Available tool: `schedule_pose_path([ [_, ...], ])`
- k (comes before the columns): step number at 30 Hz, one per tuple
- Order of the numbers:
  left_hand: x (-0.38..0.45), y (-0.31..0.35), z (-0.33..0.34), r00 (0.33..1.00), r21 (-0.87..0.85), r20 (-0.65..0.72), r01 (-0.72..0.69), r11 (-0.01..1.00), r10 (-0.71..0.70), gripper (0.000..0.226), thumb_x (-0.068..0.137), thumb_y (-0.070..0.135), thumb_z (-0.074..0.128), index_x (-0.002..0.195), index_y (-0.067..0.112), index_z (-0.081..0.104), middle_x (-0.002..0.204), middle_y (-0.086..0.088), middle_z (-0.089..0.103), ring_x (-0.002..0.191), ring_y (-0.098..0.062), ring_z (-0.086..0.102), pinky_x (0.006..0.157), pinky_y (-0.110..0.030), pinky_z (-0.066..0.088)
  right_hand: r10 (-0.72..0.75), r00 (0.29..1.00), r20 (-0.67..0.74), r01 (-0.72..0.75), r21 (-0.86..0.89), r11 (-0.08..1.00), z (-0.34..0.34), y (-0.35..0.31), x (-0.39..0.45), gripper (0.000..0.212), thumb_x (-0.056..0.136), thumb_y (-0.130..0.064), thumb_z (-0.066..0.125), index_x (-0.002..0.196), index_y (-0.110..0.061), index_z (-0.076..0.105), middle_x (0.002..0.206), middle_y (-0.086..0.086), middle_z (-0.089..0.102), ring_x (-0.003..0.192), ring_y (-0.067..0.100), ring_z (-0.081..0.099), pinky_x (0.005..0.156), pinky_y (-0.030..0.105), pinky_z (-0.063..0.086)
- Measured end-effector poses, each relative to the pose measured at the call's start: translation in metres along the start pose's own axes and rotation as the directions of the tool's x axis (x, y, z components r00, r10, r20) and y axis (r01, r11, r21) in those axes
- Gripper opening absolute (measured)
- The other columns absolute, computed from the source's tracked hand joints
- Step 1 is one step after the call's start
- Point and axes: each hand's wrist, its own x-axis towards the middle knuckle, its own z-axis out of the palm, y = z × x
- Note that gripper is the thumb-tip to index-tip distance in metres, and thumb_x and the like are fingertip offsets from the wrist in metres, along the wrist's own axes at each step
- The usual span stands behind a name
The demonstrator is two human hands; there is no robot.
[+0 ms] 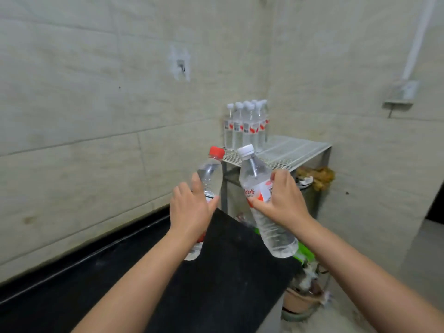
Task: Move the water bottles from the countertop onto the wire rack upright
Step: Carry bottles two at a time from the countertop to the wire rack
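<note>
My left hand (192,209) grips a clear water bottle with a red cap (211,173), tilted with its cap toward the rack. My right hand (283,197) grips a second clear bottle with a white cap (254,174), its red and white label under my fingers and its base hanging low over the counter's end. Both bottles are in the air between the black countertop (216,272) and the white wire rack (288,152). Several white-capped water bottles (245,126) stand upright in a cluster at the rack's back left corner by the wall.
Tiled walls enclose the rack on the left and behind. Under and beside the rack sit a dark bin with brownish rubbish (314,179), a green object (305,253) and a brown pot (300,301) on the floor. An electrical box (401,92) hangs on the right wall.
</note>
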Motion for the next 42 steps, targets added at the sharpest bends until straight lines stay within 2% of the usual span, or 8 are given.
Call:
schedule_pose_path([
  [7,0.121,0.052,0.064,0.977,-0.058,-0.181,-0.123,0.991,0.111,0.089,0.043,0.033,0.092,0.107,-0.005,0.042,0.059,-0.023,0.058,0.045,-0.037,0.055,0.04,-0.034,0.048,-0.17,0.941,-0.293,0.138,-0.128,0.982,0.006,0.082,0.098,0.05,0.061,-0.029,0.07,0.091,-0.009,0.036,0.077,0.016,0.052,0.069,0.032,0.055,0.053,0.027,0.032],
  [10,0.156,0.083,0.086,0.964,-0.093,-0.213,-0.184,0.978,0.161,0.085,0.049,0.032,0.09,0.109,-0.005,0.041,0.062,-0.024,0.058,0.049,-0.038,0.056,0.044,-0.037,0.05,-0.251,0.9,-0.355,0.183,-0.216,0.959,0.005,0.126,0.129,0.044,0.063,-0.037,0.056,0.091,-0.008,0.036,0.073,0.017,0.054,0.069,0.024,0.048,0.048,0.023,0.032],
  [15,0.21,0.143,0.123,0.959,-0.149,-0.234,-0.2,0.968,0.162,0.082,0.053,0.027,0.089,0.111,-0.005,0.041,0.064,-0.025,0.058,0.051,-0.038,0.055,0.047,-0.039,0.05,-0.393,0.837,-0.38,0.263,-0.348,0.9,0.006,0.209,0.181,0.052,0.06,-0.024,0.07,0.094,-0.007,0.036,0.079,0.015,0.053,0.067,0.024,0.047,0.049,0.032,0.044],
  [23,0.281,0.248,0.175,0.988,-0.146,-0.151,0.012,0.989,-0.034,0.067,0.08,0.029,0.07,0.125,-0.012,0.042,0.096,-0.035,0.056,0.086,-0.045,0.053,0.078,-0.051,0.044,-0.509,0.795,-0.331,0.388,-0.367,0.845,0.001,0.335,0.278,0.051,0.057,-0.028,0.069,0.089,-0.01,0.035,0.084,0.005,0.028,0.069,0.02,0.028,0.058,0.029,0.017],
  [30,0.327,0.293,0.215,0.967,-0.155,-0.175,0.159,0.975,-0.186,0.073,0.082,0.031,0.066,0.136,0.0,0.029,0.11,-0.033,0.053,0.099,-0.043,0.05,0.084,-0.05,0.043,-0.418,0.831,-0.366,0.409,-0.106,0.906,0.025,0.392,0.349,0.059,0.05,-0.017,0.082,0.085,-0.009,0.036,0.069,0.015,0.054,0.068,0.019,0.039,0.057,0.024,0.031],
  [34,0.363,0.305,0.245,0.959,-0.182,-0.141,0.22,0.958,-0.247,0.072,0.088,0.036,0.058,0.14,0.004,0.02,0.119,-0.027,0.049,0.108,-0.038,0.045,0.092,-0.042,0.037,-0.359,0.847,-0.392,0.412,0.056,0.909,0.047,0.406,0.386,0.037,0.065,-0.032,0.057,0.084,-0.009,0.036,0.068,0.015,0.055,0.07,0.016,0.037,0.062,0.027,0.033],
  [39,0.413,0.318,0.289,0.94,-0.224,-0.029,0.326,0.918,-0.341,0.073,0.093,0.042,0.047,0.145,0.005,0.012,0.136,-0.019,0.039,0.124,-0.031,0.037,0.103,-0.036,0.033,-0.26,0.948,-0.184,0.302,0.264,0.916,0.078,0.431,0.425,0.054,0.06,-0.016,0.082,0.096,0.003,0.047,0.083,0.019,0.056,0.077,0.03,0.055,0.067,0.031,0.046],
  [42,0.436,0.323,0.312,0.907,-0.287,0.013,0.408,0.867,-0.422,0.074,0.093,0.038,0.05,0.145,0.003,0.01,0.141,-0.021,0.036,0.13,-0.033,0.032,0.106,-0.039,0.031,-0.192,0.98,-0.056,0.198,0.391,0.899,0.093,0.445,0.447,0.054,0.067,-0.015,0.08,0.103,0.008,0.047,0.091,0.01,0.045,0.087,0.022,0.045,0.074,0.026,0.035],
])
